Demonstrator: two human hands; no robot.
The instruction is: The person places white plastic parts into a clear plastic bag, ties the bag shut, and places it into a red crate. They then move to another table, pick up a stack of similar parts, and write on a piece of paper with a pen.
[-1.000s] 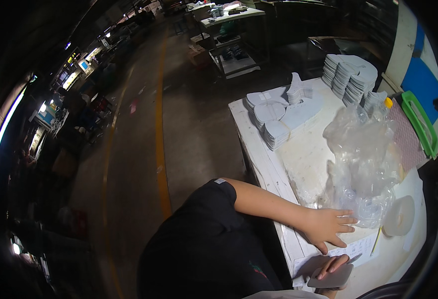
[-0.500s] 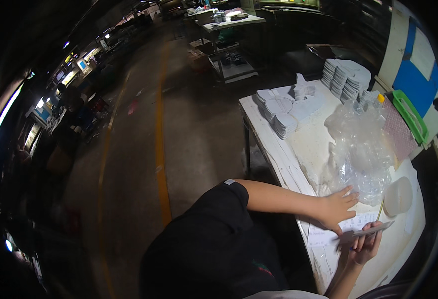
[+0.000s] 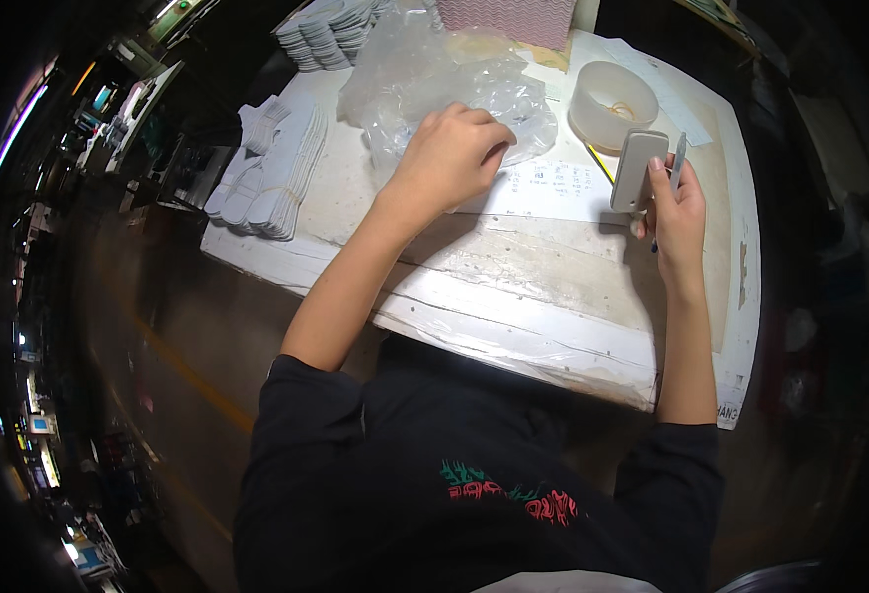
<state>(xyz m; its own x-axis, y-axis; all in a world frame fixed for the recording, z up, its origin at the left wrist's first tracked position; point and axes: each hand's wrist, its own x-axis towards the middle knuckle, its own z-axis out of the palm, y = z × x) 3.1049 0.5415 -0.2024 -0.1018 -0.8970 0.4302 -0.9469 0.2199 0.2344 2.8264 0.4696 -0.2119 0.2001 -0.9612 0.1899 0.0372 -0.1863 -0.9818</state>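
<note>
My left hand [image 3: 451, 156] is above the near side of a clear plastic bag [image 3: 484, 74], beside a sheet of paper [image 3: 543, 198] with handwritten rows. Its fingers are bent inward, their tips partly hidden. In my right hand [image 3: 679, 219] I hold a flat, light grey device with rounded corners [image 3: 637, 168], tilted up above the table, together with a grey pen [image 3: 678, 158]. Behind the device, a yellow pencil [image 3: 600, 161] lies beside a translucent round tub [image 3: 613, 104], which has small tan bands inside.
Stacks of grey-white cut pieces [image 3: 261, 193] lie at the table's left edge, with more stacks [image 3: 326, 35] farther back. A pinkish textured sheet [image 3: 508, 18] is at the far side. The worn white table [image 3: 513, 316] has its near edge in front of my body.
The view has swung right, toward the table. My left hand has gone from spread fingers on the paper to bent fingers. The right hand still holds the grey device, now more upright.
</note>
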